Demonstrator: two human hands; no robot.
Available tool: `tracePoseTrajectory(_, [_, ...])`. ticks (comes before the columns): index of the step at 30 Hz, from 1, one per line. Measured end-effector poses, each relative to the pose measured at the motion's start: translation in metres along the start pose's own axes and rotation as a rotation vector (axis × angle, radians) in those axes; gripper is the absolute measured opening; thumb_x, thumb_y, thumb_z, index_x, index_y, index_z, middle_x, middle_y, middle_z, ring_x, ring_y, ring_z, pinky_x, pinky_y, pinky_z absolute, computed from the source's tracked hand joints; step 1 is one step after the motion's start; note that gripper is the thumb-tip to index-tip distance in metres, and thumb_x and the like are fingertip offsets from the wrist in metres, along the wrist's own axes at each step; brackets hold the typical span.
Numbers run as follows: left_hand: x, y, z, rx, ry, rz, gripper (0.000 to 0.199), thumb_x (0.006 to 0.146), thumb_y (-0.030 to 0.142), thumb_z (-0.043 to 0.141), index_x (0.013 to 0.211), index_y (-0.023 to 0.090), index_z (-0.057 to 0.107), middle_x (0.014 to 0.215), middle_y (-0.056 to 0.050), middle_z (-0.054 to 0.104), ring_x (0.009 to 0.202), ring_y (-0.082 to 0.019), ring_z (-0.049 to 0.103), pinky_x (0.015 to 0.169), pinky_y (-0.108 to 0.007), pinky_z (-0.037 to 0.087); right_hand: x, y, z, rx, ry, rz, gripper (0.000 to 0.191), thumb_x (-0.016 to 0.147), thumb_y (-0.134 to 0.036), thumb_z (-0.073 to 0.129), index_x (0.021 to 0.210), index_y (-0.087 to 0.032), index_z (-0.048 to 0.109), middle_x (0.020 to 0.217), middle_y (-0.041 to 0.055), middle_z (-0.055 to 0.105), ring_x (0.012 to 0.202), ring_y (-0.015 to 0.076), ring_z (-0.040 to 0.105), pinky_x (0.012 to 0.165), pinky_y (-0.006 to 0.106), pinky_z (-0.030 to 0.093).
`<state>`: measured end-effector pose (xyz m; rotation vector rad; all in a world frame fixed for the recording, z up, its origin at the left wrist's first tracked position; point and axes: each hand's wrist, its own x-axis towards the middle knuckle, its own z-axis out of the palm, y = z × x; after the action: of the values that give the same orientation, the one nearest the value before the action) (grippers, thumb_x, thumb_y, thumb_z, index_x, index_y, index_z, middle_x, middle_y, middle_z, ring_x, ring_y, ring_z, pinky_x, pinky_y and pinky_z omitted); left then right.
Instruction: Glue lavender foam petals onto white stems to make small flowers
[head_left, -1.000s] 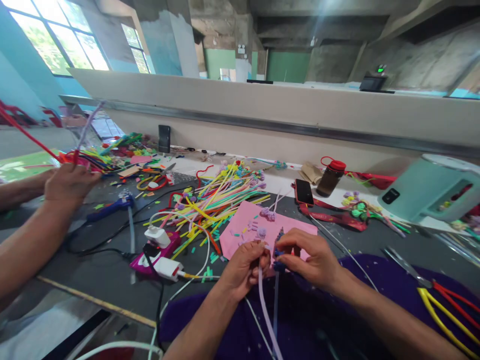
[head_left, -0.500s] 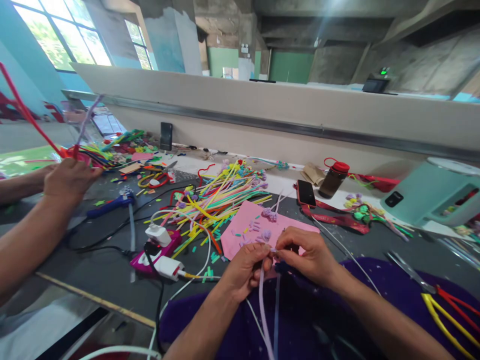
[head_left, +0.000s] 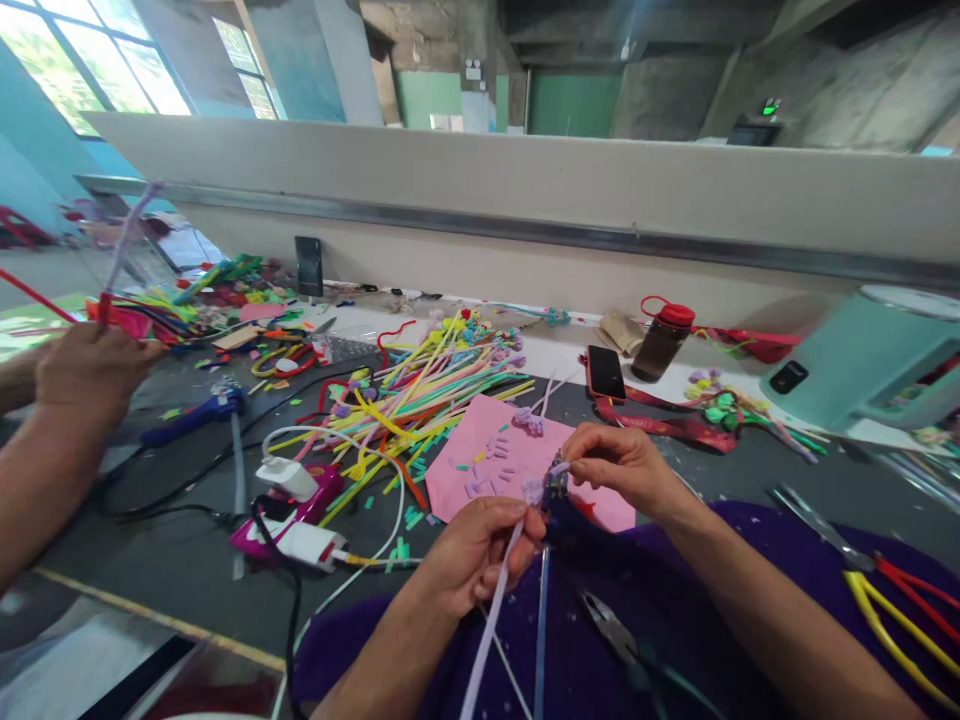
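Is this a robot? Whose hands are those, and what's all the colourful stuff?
No robot here, just a person wearing a camera on their head, so you look forward and down at their bare hands. Their left hand holds a lilac stem. Their right hand pinches a small lilac piece beside what looks like a blue glue gun. On the dark table lie a pink sheet and a pile of colourful stems. The hand at the far left is another person's.
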<state>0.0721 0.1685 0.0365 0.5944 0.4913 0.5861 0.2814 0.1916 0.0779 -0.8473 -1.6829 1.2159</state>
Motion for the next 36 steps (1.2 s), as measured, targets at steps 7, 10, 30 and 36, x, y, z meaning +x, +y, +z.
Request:
tracePoseTrajectory(7, [0.0009,-0.0009,0.0024,0.104,0.0,-0.067,0.024,0.077,0.027,0.049,0.067,0.008,0.061,0.036,0.004,0.047,0.021,-0.002,0.026,0.022,-0.014,0.014,0.0003,-0.0031,-0.0004,-0.114,-0.152,-0.103,0.01,0.078,-0.025,0.062,0.078,-0.015,0.066,0.08,0.0043,0.062,0.078,0.0165,0.058,0.072,0.03,0.044])
tracePoseTrajectory(10, [0.002,-0.0015,0.0024,0.132,-0.001,-0.085,0.025,0.077,0.028,0.048,0.067,0.009,0.061,0.035,0.004,0.045,0.022,-0.002,0.024,0.023,-0.014,0.014,0.0009,-0.003,-0.0007,-0.123,-0.185,-0.129,0.01,0.078,-0.025,0.062,0.077,-0.016,0.066,0.081,0.0043,0.062,0.082,0.0173,0.057,0.076,0.032,0.044])
tracePoseTrajectory(30, [0.004,-0.0042,-0.0013,0.239,-0.016,-0.13,0.025,0.078,0.028,0.049,0.069,0.008,0.062,0.037,0.003,0.048,0.022,-0.003,0.026,0.024,-0.016,0.011,0.0028,0.0018,-0.0002,-0.169,-0.328,-0.166,0.011,0.078,-0.024,0.062,0.084,-0.017,0.068,0.096,0.0061,0.056,0.091,0.0169,0.053,0.084,0.034,0.04])
tracePoseTrajectory(36, [0.0041,-0.0046,-0.0015,0.232,-0.026,-0.113,0.025,0.078,0.027,0.049,0.069,0.008,0.062,0.037,0.003,0.046,0.023,-0.002,0.025,0.024,-0.016,0.011,0.0024,0.0022,0.0008,-0.219,-0.328,-0.177,0.012,0.079,-0.026,0.062,0.084,-0.017,0.068,0.097,0.0058,0.056,0.092,0.0169,0.052,0.084,0.034,0.04])
